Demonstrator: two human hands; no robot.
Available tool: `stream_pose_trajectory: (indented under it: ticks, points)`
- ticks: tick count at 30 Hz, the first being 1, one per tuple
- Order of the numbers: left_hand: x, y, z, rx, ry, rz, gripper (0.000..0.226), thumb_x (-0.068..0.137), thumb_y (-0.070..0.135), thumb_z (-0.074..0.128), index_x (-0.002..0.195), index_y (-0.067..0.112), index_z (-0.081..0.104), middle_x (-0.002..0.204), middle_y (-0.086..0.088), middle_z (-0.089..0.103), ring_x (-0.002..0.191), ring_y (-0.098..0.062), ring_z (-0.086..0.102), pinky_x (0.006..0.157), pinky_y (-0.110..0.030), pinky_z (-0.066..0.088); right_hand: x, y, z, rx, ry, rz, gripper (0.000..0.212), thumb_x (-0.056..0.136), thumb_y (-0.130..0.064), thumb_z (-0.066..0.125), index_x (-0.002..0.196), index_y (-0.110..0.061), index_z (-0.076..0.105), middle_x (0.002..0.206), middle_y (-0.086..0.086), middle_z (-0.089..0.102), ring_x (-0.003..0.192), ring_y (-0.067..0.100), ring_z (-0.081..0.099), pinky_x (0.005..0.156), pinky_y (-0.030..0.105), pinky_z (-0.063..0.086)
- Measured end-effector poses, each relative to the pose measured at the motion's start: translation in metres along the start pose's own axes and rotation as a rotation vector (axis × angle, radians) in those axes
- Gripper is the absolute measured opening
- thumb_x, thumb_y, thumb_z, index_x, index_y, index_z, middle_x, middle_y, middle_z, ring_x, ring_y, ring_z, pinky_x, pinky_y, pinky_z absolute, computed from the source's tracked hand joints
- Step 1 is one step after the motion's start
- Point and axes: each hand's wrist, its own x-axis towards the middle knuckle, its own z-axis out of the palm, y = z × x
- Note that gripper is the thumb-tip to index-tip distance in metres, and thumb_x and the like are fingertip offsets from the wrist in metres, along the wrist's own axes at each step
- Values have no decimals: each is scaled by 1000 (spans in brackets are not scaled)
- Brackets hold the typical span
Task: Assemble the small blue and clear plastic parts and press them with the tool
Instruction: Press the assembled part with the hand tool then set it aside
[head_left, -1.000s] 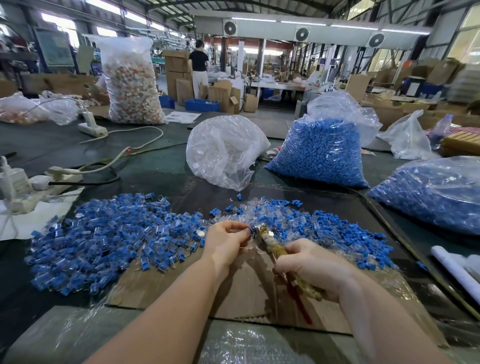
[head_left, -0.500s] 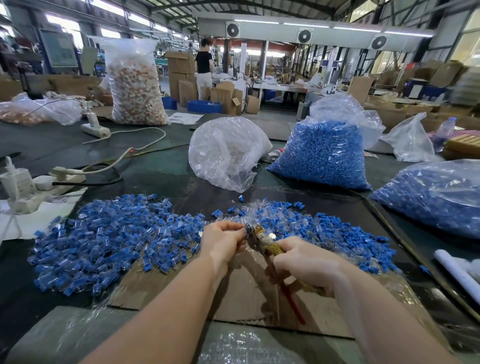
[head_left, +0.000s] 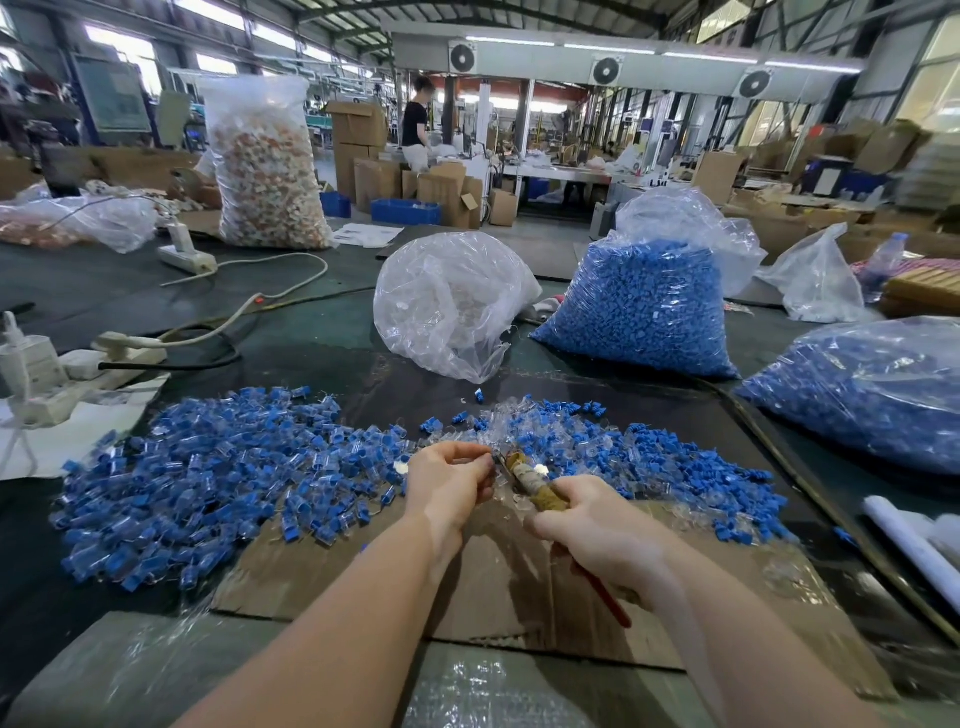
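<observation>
Left hand fingers curled, pinching small part at tool tip. Right hand grips tool handle. Blue parts heaped on desk.

Both bare forearms reach forward, converging; the left hand has its fingers curled, fingertips pinched together at its right edge; the right hand is fisted, knuckles up.

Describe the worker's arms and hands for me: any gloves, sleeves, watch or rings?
Both forearms are bare up to the frame edge, with no sleeves in view. The left hand and right hand wear no gloves. No watch, bracelet or ring shows on either wrist or on the visible fingers.
</observation>
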Motion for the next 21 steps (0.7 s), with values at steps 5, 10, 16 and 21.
stream_pose_trajectory:
  ticks: [5,10,16,21]
  points:
    - [12,-3,-22,531,187,299,13,90,11,59,95,18,69,85,7,63,73,-5,56,58,-13,39,2,22,-2,-9,259,-36,16,87,-9,57,102,-13,53,80,1,57,55,6,51,45,14,38]
    - [28,-8,-55,902,289,493,24,93,4,52,109,9,69,100,-5,56,88,-13,45,77,-23,37,6,60,-17,-393,522,113,37,88,-32,59,120,-16,49,106,3,53,102,21,49,88,33,43]
    - [26,-15,-50,1023,278,591,36,90,0,53,124,12,59,111,-2,52,105,-13,36,93,-22,31,7,90,-18,-622,646,250,54,88,-48,54,133,-21,40,120,4,51,111,19,47,95,30,42]
    - [14,-25,-18,885,40,621,25,91,6,55,114,12,64,109,1,56,100,-9,45,91,-15,33,6,103,-11,-721,689,258,68,88,-59,45,143,-22,31,133,4,47,124,21,42,102,33,38]
